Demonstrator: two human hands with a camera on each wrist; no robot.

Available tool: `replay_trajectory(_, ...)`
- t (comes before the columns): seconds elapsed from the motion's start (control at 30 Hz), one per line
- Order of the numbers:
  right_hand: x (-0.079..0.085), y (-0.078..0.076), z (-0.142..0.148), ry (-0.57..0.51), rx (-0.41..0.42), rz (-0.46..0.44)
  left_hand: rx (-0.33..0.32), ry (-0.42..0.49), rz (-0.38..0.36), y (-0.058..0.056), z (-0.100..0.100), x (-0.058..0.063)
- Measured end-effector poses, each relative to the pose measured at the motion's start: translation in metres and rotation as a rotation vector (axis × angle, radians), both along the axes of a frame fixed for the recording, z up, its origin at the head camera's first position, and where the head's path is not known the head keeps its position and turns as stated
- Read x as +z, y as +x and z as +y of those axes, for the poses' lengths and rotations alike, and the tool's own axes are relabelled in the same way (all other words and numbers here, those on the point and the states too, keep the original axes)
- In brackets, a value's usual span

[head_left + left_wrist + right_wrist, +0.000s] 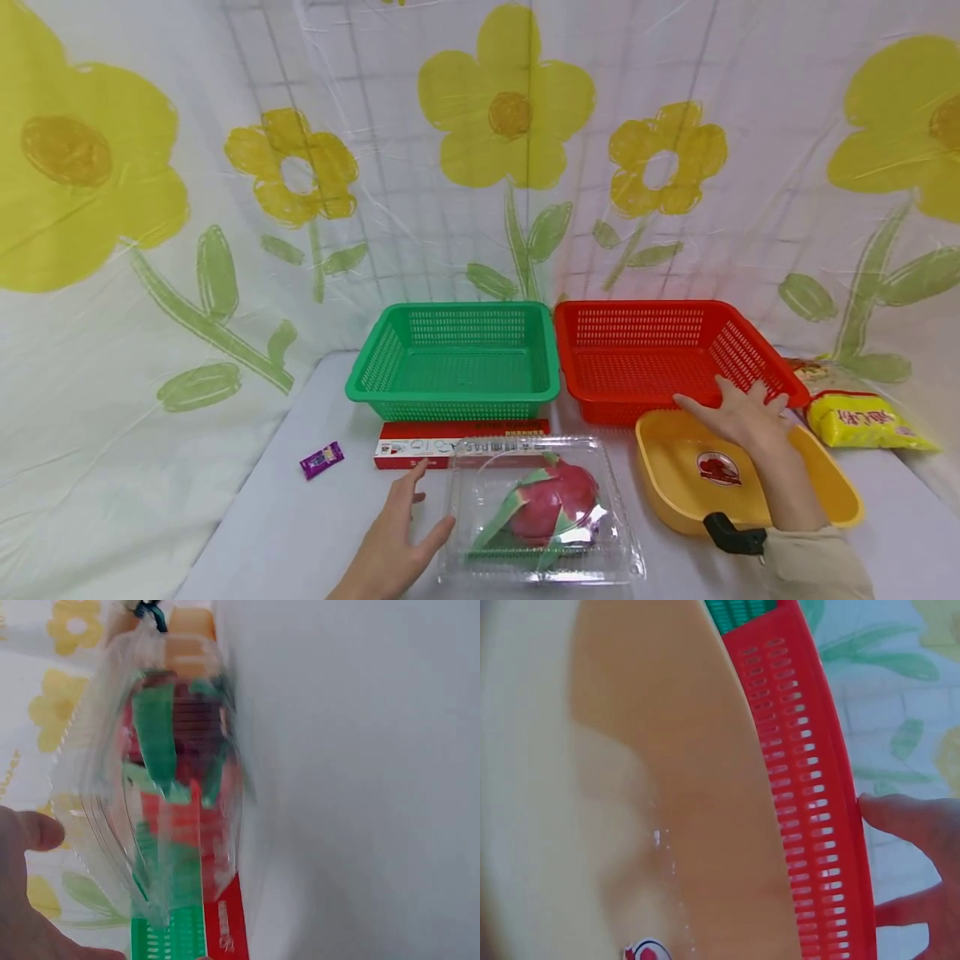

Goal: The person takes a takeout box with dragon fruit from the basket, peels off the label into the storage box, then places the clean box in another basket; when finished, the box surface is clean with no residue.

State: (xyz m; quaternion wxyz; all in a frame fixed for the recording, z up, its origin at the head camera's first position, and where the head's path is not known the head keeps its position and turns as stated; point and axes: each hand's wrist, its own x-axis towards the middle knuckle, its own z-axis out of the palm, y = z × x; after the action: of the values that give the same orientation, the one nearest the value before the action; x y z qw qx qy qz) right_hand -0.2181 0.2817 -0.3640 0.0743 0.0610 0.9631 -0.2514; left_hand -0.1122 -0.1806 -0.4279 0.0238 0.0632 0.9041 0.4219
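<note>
A clear plastic clamshell box [472, 508] with a pink and green dragon fruit [551, 504] inside stands at the front middle of the table. My left hand [393, 533] is just left of it, thumb and fingers spread apart, holding nothing. In the left wrist view the thumb shows beside the clear box [97, 817]. On the right, my right hand [750, 417] reaches over the yellow-orange basin [675, 492], fingers spread toward the near rim of the red basket [637, 400]. Nothing lies in its grasp.
A green basket [457, 408] stands left of the red one. A red and white carton [420, 446] lies before it, partly behind the clear box. A small purple packet [322, 460] is at left, and a yellow bag [862, 419] at far right. A flowered curtain hangs behind.
</note>
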Motion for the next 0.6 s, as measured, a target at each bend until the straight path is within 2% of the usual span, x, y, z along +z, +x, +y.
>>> replay_trajectory(0.07, -0.002, -0.001, 0.001, 0.015, 0.026, 0.023, -0.012, 0.068, -0.123, 0.002, 0.000, -0.001)
replay_trajectory(0.17, -0.005, -0.002, 0.006, 0.057, 0.086, 0.075, -0.044, 0.160, -0.226, 0.000, -0.001, -0.004)
replay_trajectory(0.3, -0.005, -0.001, 0.012, 0.066, 0.153, 0.116, -0.074, 0.176, -0.271, -0.003, -0.002, -0.006)
replay_trajectory(0.4, -0.004, 0.002, 0.014, 0.049, 0.170, 0.123, -0.091, 0.191, -0.297, -0.005, -0.002, -0.006)
replay_trajectory(0.6, -0.008, 0.004, 0.015, 0.095, 0.187, 0.141, -0.100, 0.308, -0.292, 0.001, 0.005, -0.011)
